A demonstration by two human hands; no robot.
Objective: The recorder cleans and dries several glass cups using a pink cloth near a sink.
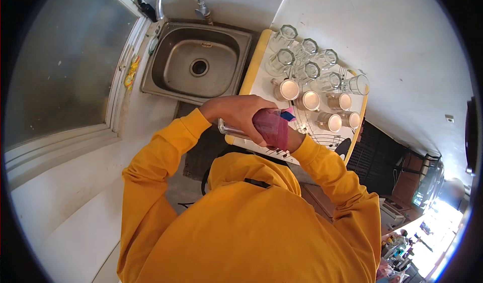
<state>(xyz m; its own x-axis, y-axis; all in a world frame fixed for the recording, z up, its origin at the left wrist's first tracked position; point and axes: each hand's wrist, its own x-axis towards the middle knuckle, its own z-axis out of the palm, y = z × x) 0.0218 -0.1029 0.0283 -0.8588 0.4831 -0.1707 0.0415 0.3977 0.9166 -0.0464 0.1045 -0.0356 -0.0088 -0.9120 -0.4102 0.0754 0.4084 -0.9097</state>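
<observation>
A clear glass [230, 129] lies tilted almost sideways in front of my chest, over the near edge of the table. My left hand [241, 113] is wrapped around its side. A magenta cloth [281, 134] with a blue patch fills the mouth end of the glass and spills past the rim. My right hand [295, 140] meets the cloth from the right; its fingers are hidden behind the cloth and glass. Several handled mugs [311, 100] with pale flat ends upward stand just beyond. Behind them are several faceted clear glasses [306, 72].
A white table [260, 75] with yellow edging and printed music notes bears the glassware. To its left is a steel sink [226, 83] beneath a faucet [203, 9]. A frosted window [75, 64] borders the left. Dark crates [377, 151] stand right of the table.
</observation>
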